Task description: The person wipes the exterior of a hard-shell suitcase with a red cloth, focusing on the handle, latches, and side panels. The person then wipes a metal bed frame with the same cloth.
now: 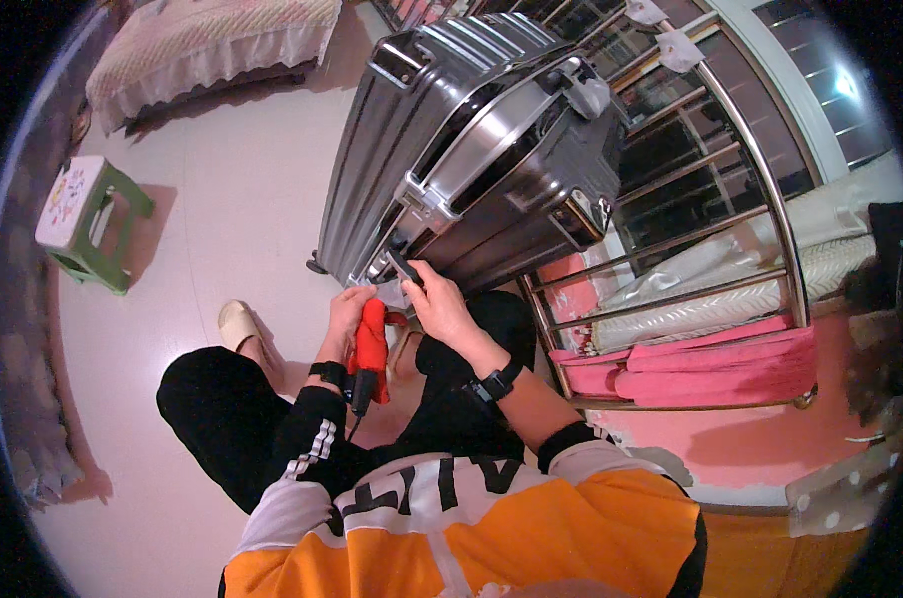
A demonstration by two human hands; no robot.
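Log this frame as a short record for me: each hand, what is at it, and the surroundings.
Left hand: left hand against a red item with a black end; exact grip unclear
Right hand: right hand closed on a small dark piece, close to the suitcase
Main object: large dark grey suitcase with shiny metallic trim, in front of the person
Left side: green stool with a patterned white top
Upper left: bed
Right side: metal railing, pink cloth at its lower bars
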